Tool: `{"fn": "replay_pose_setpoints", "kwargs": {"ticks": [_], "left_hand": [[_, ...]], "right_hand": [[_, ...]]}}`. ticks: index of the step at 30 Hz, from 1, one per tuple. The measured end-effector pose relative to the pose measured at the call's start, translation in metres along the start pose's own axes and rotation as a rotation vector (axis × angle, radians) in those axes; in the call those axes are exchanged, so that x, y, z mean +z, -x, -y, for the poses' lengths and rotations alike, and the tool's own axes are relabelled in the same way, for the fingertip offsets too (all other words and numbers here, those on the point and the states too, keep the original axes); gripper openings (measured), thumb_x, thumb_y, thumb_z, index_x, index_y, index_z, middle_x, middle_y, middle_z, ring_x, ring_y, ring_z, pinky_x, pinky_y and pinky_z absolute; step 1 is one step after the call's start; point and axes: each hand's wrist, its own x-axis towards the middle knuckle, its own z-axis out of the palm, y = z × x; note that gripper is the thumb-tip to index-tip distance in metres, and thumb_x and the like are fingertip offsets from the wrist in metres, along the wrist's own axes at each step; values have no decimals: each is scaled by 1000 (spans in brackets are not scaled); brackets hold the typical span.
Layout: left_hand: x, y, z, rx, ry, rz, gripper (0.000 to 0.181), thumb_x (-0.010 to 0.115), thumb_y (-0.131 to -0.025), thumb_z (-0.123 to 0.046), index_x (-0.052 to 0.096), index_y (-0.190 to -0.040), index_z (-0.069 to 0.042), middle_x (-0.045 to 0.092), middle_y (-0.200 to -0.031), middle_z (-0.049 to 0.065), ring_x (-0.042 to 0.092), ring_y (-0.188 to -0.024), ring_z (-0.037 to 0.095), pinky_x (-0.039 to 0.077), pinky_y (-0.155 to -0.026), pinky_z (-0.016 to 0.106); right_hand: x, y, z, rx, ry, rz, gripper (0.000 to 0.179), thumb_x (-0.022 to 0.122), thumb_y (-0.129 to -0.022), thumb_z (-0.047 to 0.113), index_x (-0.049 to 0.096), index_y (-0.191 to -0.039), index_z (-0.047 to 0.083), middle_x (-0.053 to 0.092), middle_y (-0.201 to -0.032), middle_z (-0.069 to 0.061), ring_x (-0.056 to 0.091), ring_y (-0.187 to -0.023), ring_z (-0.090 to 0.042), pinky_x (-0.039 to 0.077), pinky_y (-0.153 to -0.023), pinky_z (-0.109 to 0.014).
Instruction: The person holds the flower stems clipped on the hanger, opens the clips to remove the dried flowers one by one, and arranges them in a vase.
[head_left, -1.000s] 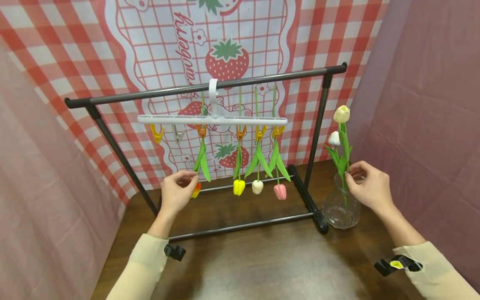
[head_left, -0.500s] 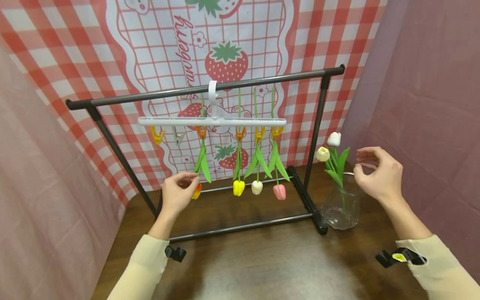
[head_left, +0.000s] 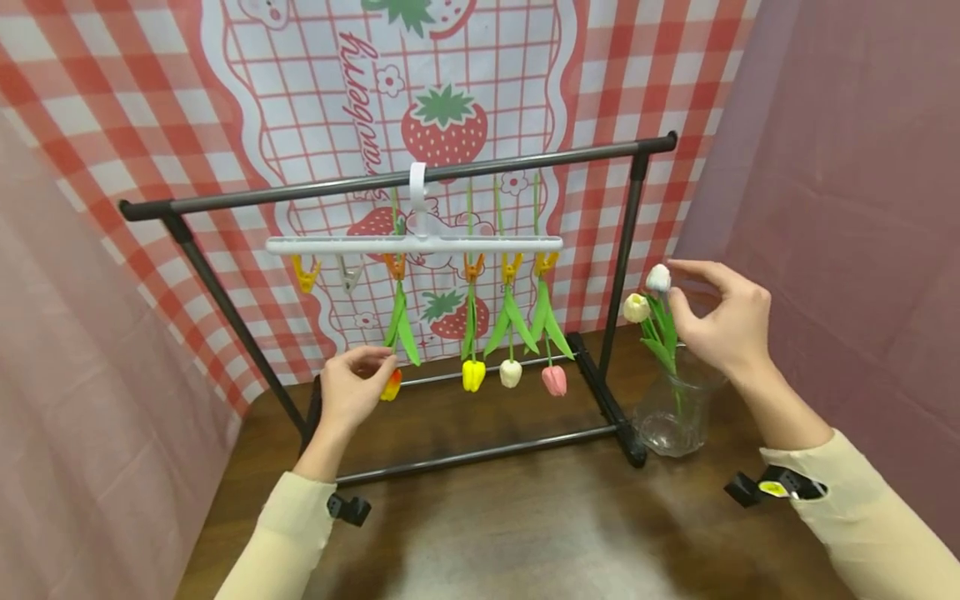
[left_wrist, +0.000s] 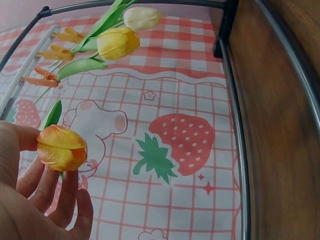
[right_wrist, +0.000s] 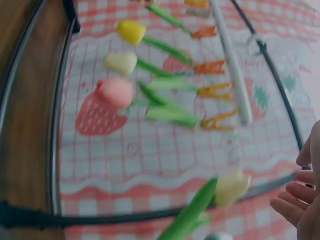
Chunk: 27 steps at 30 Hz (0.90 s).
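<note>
My left hand (head_left: 352, 385) pinches the stem of an orange-yellow tulip (left_wrist: 62, 147) close to its bloom; the tulip hangs upside down from an orange clip (head_left: 395, 267) on a white hanger (head_left: 480, 244). At the right, my right hand (head_left: 723, 317) is beside a white tulip (head_left: 658, 277), thumb and index finger spread near its bloom. In the right wrist view those fingers (right_wrist: 295, 200) show nothing between them. The white tulip stands with a cream tulip (head_left: 637, 308) in a clear glass vase (head_left: 671, 425).
A dark metal rack (head_left: 525, 158) carries the hanger. Clipped upside down on it are a yellow tulip (head_left: 473, 376), another cream tulip (head_left: 510, 373) and a pink tulip (head_left: 554, 381). A yellow clip (head_left: 306, 273) and a grey clip (head_left: 349, 272) hold nothing. Strawberry-print cloth (head_left: 442, 125) hangs behind.
My right hand has let go of the cream tulip, which dropped lower in the vase. The hand drew back right, then moved up and left to the white bloom. The left hand stays put.
</note>
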Motion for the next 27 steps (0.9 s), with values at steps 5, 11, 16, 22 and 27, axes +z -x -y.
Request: {"fn": "replay_pose_setpoints", "kwargs": {"ticks": [5,11,16,22,27], "left_hand": [[0,1,-2,-16,16,8,14,83,-92,-15,84,-104,-7,82,-92,15,65,-71,-5,52,-68,14],[0,1,-2,-24,15,12,13,83,-92,-14,84,-104,-9,83,-92,14,66,-72,-5,53,-69,14],[-1,2,-2,-29,29,2,13,83,-92,-13,84,-104,-8,82,-92,15,65,-71,-7,53,-68,13],[1,4,-2,-33,73,15,15,83,-92,-12,83,-106,-5,82,-94,17,66,-72,-8,53,-68,12],[2,5,-3,-35,97,30,17,83,-93,-13,83,-107,-5,82,-95,18,66,-72,-6,54,-67,13]], "right_hand": [[19,-8,26,-12,-88,69,33,72,-88,-5,80,-119,2,81,-113,-18,66,-104,17,53,-84,-4],[46,-10,46,-42,-135,139,34,74,-89,-3,80,-122,6,81,-114,-16,65,-104,20,54,-84,-5],[73,-4,60,-35,-202,200,35,80,-90,4,79,-125,8,82,-115,-14,70,-100,14,59,-79,-12],[104,1,78,-12,-308,240,36,82,-90,5,78,-126,5,81,-117,-14,81,-100,-27,63,-80,-24],[127,-1,94,-24,-347,277,33,81,-92,6,77,-125,3,81,-117,-15,79,-107,-30,64,-86,-30]]}}
